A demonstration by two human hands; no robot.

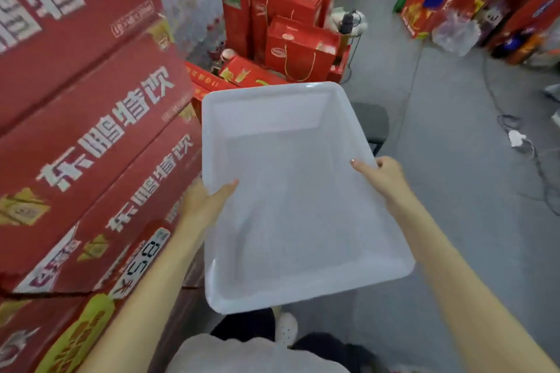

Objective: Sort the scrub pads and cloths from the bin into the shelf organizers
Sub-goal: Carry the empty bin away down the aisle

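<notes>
A white translucent plastic bin (281,106) is held in front of me above the floor, tilted slightly, with nothing inside it. My left hand (203,201) grips its left rim, thumb over the edge. My right hand (383,177) grips the right rim, thumb inside. No scrub pads, cloths or shelf organizers are in view.
Stacked red drink cartons (91,118) rise close on my left. Red gift boxes (298,48) stand ahead beyond the bin. A dark stool (374,124) sits just right of the bin. Grey floor (454,191) with cables (527,148) stretches to the right, with more boxes at the far right.
</notes>
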